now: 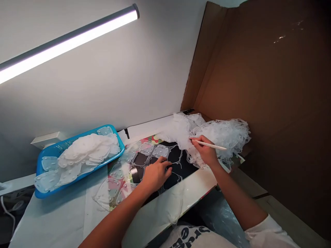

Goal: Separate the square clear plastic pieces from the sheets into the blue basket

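Note:
My right hand (206,151) is closed around a slim white stick like a pen or craft-knife handle (214,146); its tip is too small to make out. It is beside a large tangled heap of clear, stringy plastic offcuts (224,132). My left hand (157,174) has its fingers bent and apart over a clear plastic sheet (144,148) of rounded, dotted pieces. Black gaps show in that sheet where pieces are absent. Under it lies a patterned board with a black middle (191,164).
A blue plastic basket (42,165) on the left holds a pile of translucent cut pieces (88,148). Brown cardboard (269,79) rises on the right. A lit tube lamp (72,39) hangs before the white wall. White paper (64,213) covers the table.

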Demonstrator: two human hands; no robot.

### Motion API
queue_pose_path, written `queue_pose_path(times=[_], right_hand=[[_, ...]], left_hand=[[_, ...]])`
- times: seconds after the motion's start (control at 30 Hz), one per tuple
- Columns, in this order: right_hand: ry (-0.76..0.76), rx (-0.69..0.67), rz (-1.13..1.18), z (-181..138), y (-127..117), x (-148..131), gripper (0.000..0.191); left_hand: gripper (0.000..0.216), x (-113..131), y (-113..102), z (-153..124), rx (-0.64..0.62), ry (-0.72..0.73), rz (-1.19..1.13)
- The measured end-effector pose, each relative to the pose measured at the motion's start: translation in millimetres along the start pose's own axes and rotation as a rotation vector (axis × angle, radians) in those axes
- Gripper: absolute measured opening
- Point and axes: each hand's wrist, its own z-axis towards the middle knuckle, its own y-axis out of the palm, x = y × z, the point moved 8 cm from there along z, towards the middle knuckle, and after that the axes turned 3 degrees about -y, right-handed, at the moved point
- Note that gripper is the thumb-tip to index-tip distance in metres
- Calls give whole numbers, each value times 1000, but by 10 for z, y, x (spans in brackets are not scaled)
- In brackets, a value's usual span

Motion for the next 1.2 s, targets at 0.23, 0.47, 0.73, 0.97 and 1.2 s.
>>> queue_pose_path(times=[0.23, 0.47, 0.73, 0.97, 1.2], right_hand=[[-71, -427, 119, -352, 538, -412, 14], [265, -314, 388, -264, 620, 110, 19], [345, -499, 341, -264, 847, 204, 27], [67, -325, -90, -118, 634, 212, 18], [-184, -277, -85, -46, 695, -259, 16]], left_hand=[[66, -192, -50, 613, -163, -198, -591], [23, -255, 109, 624, -121, -140, -617], [23, -278, 40, 512, -26, -89, -609], [16, -69, -251, 30, 63, 93, -509], [26, -328, -423, -151, 213, -142, 182]])
